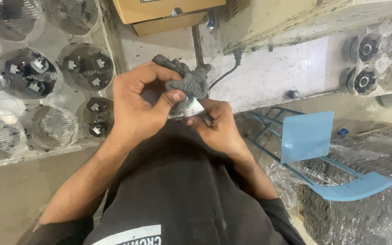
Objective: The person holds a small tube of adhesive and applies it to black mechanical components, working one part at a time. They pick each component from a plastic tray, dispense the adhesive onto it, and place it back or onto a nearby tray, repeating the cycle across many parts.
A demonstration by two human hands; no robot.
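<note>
Both hands (178, 111) close together, grey cloth (187, 81) between.

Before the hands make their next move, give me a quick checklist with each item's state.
1. Left hand grips the grey cloth: ok, thumb pressed on it.
2. Right hand holds the small white and green part: ok.
3. Cloth touches the part: ok.
4. Part's surface clean: cannot tell, mostly covered.
5. Black cable apart from the hands: ok, it runs behind the cloth.
6. Blue metal chair apart from the right forearm: ok.
</note>
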